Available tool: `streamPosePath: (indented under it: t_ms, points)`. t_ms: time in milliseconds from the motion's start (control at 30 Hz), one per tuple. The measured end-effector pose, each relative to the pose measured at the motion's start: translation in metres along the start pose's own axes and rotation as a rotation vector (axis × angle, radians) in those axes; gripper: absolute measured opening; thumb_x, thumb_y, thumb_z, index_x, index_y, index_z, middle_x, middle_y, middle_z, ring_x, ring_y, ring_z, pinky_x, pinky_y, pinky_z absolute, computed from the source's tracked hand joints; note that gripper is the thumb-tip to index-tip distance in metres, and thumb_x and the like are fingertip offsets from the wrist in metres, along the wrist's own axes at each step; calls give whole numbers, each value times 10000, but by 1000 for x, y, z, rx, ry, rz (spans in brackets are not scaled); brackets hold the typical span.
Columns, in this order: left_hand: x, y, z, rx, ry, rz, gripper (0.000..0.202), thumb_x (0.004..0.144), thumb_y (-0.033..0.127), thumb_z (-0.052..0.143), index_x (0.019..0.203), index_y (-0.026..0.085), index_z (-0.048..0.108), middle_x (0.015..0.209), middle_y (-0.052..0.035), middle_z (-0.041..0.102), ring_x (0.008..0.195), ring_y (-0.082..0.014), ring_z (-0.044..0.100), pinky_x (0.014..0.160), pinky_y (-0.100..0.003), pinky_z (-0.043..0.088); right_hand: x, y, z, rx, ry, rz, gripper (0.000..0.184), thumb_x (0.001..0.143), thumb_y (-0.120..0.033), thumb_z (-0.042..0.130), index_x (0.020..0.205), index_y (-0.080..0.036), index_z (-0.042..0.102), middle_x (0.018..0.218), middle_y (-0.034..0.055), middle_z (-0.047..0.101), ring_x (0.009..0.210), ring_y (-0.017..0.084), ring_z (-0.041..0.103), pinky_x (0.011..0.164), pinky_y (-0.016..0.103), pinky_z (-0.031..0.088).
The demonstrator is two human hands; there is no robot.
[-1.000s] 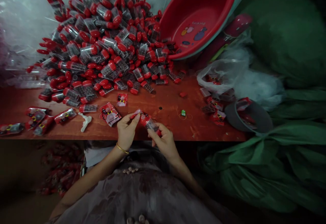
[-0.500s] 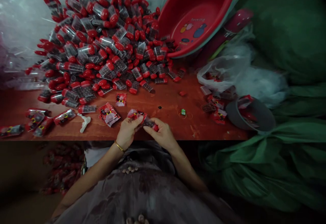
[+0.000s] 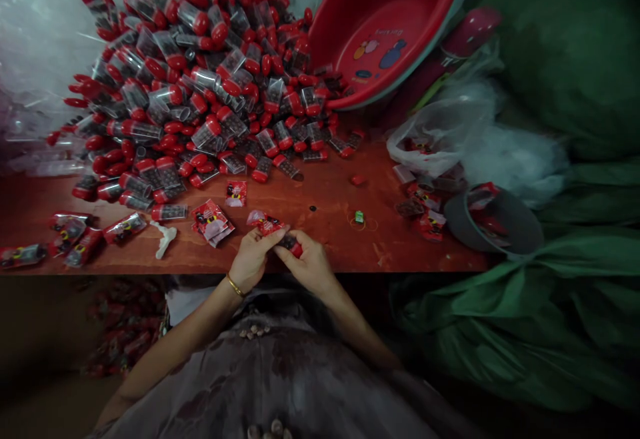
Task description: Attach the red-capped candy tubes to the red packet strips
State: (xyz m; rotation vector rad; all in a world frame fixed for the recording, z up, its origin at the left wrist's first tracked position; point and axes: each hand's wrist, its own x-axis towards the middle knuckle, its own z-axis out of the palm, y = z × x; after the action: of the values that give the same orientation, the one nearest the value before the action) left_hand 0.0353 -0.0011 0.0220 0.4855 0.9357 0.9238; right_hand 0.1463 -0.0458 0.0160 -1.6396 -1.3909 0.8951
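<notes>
Over the table's front edge, my left hand (image 3: 251, 257) pinches a red printed plastic packet (image 3: 268, 222) between thumb and fingers. My right hand (image 3: 311, 264) is closed on a small clear tube with a red cap (image 3: 291, 244), its dark contents showing through. The tube's far end meets the packet's opening by my left thumb; how deep it sits inside is hidden by my fingers. To the left lie a small stack of flat packets (image 3: 212, 221) and one single flat packet (image 3: 236, 193).
A big heap of red-capped tubes (image 3: 200, 92) fills the back left, beside a tilted red basin (image 3: 390, 19). Filled packets (image 3: 125, 228) and a white scrap (image 3: 164, 238) lie at left. A grey bowl (image 3: 460, 229), plastic bag (image 3: 440, 136) and green cloth (image 3: 505, 319) are at right.
My right hand has shifted slightly left with the tube, closer to the left hand. The packet shows a little more of its printed face. The whole view has moved slightly.
</notes>
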Motion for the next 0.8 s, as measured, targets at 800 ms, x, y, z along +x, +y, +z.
streamPosePath:
  t_ms: [800]
  points:
    - [14,6,-9,523,-79,301,555,550,73,755,1077,218,660,925,-35,733,893,-179,674,835,-251,488,34,29,-21,-24,31,-281,174,852,-321,501,850,-218,642,826,35,682,787,179,615,762,314,469]
